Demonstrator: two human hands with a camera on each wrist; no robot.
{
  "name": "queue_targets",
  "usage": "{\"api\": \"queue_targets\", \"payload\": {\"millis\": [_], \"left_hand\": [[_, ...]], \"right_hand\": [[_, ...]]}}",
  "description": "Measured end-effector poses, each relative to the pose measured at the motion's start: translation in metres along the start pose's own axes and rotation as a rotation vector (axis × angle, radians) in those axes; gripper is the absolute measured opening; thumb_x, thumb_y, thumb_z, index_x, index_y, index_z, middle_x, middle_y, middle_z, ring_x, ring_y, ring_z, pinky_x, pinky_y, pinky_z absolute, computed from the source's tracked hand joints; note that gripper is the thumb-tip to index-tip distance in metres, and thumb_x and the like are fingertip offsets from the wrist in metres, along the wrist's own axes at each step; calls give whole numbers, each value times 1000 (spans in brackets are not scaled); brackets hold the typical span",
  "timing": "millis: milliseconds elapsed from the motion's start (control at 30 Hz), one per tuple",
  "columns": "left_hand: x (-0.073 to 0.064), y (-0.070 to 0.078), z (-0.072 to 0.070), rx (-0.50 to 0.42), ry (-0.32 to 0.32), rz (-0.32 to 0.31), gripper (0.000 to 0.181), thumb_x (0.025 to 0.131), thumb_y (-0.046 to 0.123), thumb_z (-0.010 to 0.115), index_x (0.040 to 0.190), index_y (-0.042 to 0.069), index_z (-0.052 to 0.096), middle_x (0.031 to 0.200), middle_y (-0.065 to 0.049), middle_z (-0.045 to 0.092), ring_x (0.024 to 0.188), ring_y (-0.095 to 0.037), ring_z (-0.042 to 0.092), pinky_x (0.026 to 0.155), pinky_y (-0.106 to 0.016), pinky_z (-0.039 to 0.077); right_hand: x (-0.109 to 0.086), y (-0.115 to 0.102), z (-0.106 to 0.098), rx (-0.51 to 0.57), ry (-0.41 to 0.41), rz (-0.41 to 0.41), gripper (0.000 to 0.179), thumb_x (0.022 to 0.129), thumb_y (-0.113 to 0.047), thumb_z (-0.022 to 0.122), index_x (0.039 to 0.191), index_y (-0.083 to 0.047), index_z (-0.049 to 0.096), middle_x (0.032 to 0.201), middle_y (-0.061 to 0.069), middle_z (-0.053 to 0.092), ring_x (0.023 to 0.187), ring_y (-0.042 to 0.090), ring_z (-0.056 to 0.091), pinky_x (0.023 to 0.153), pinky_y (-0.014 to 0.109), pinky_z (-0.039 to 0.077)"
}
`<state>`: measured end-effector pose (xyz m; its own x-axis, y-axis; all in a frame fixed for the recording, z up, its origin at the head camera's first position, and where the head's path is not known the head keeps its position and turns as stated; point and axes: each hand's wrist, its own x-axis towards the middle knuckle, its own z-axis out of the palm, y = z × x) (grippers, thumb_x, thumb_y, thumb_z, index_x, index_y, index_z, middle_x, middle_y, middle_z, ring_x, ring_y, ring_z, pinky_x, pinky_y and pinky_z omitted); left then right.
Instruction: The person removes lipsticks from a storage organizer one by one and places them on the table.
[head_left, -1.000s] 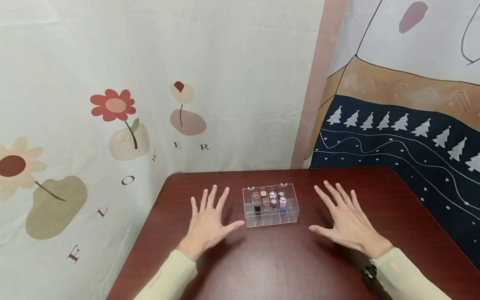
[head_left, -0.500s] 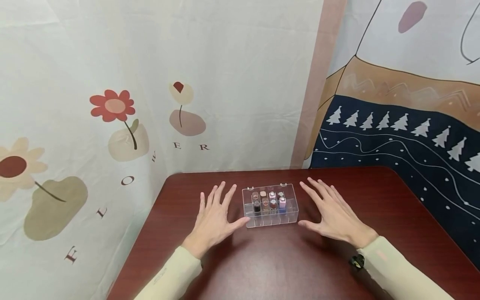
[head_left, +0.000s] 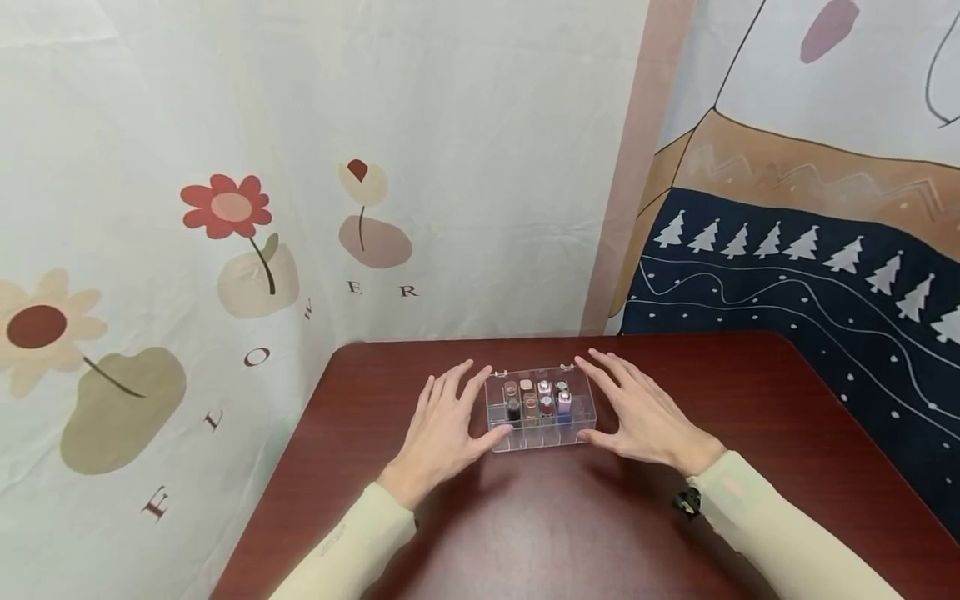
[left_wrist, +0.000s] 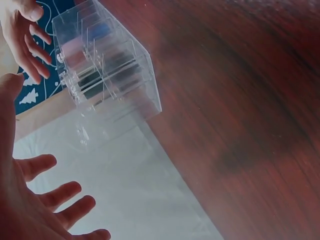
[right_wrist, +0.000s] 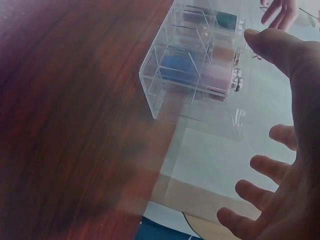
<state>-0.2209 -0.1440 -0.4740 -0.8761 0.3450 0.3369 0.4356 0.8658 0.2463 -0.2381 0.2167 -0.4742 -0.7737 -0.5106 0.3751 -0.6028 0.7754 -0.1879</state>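
The left hand [head_left: 442,429] is held with its fingers spread and gently bent, the thumb stretched away from them, and nothing is gripped by it. The right hand [head_left: 645,421] is posed as its mirror, fingers likewise parted, and nothing is gripped there either. Between the two hands a clear plastic box [head_left: 551,439] is flanked closely at both ends; in the head view its near corners are overlapped by the thumbs, though whether it is touched cannot be told. Inside the box, eight small bottles are ranged in two rows of four. At the left of the near row a black bottle [head_left: 513,411] is seen, and at its right end a pink-and-blue bottle [head_left: 564,408]. The forearms are covered by pale sleeves [head_left: 780,525], and a dark wristband [head_left: 687,502] is shown below the right cuff. The box is carried by a reddish-brown table [head_left: 540,525], placed toward its far edge. Behind, the table is bordered by a whitish cloth [head_left: 480,125] printed with flowers and letters; to the right, a dark blue panel [head_left: 750,308] is patterned with white trees.
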Motion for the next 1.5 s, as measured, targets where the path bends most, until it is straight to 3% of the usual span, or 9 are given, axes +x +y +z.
{"api": "queue_targets", "payload": {"millis": [333, 533, 767, 1000, 1300, 1500], "left_hand": [[9, 7, 5, 17, 95, 109, 84, 99, 64, 85, 168, 23, 59, 165, -15, 61, 153, -42, 61, 129, -66, 49], [15, 11, 7, 37, 122, 136, 77, 99, 61, 86, 162, 23, 65, 155, -11, 66, 144, -37, 66, 119, -62, 55], [20, 15, 10, 64, 126, 142, 72, 99, 58, 89, 158, 24, 68, 146, -7, 69, 131, -30, 69, 107, -52, 59], [25, 17, 13, 91, 172, 203, 61, 97, 51, 94, 147, 23, 76, 130, -3, 72, 118, -26, 70, 91, -43, 57], [27, 19, 15, 119, 132, 223, 49, 97, 45, 96, 137, 20, 81, 121, -4, 75, 113, -28, 71, 87, -43, 56], [27, 20, 16, 152, 146, 233, 47, 96, 47, 96, 132, 21, 82, 117, 0, 77, 111, -26, 71, 85, -41, 56]], "right_hand": [[14, -1, 8, 31, -28, -8, 111, 91, -58, 95, 181, -19, 42, 183, 20, 46, 164, 48, 52, 124, 73, 54], [21, -1, 13, 46, -20, -43, 111, 90, -57, 97, 180, -17, 44, 182, 21, 48, 163, 47, 53, 122, 71, 56], [28, -3, 16, 80, -64, -22, 111, 89, -54, 98, 181, -23, 43, 176, 14, 55, 153, 38, 60, 116, 68, 61], [32, -2, 17, 123, -90, -6, 103, 89, -46, 101, 175, -19, 52, 165, 10, 59, 141, 31, 62, 103, 57, 69], [36, -2, 14, 147, -128, 15, 98, 89, -46, 101, 172, -17, 56, 164, 10, 58, 141, 31, 61, 99, 56, 71], [36, -3, 13, 149, -129, 22, 98, 89, -44, 101, 171, -17, 56, 164, 10, 59, 142, 32, 61, 100, 56, 70]]}}
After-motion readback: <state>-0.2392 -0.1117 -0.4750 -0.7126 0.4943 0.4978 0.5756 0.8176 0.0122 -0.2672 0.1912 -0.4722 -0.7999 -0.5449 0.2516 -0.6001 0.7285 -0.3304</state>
